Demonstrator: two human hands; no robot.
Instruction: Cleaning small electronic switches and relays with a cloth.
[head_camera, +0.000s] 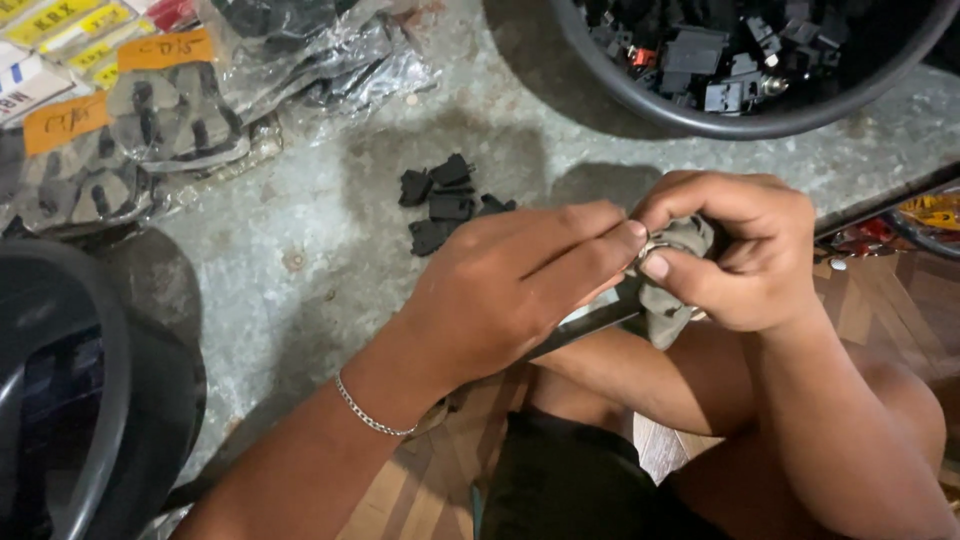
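Observation:
My right hand is closed around a small grey rubbery part, thumb pressed on its front. My left hand meets it from the left, with its fingertips pinching at the part's top edge where a small metal piece shows. A thin dark tool or strip runs under my left hand toward the part. I cannot tell which hand holds it. A silver chain bracelet circles my left wrist. Both hands hover over my bare knees.
A small pile of black plastic parts lies on the grey concrete floor just beyond my hands. A dark round tub full of black parts stands at the top right. Clear bags of grey rubber parts lie top left. A black helmet-like object sits bottom left.

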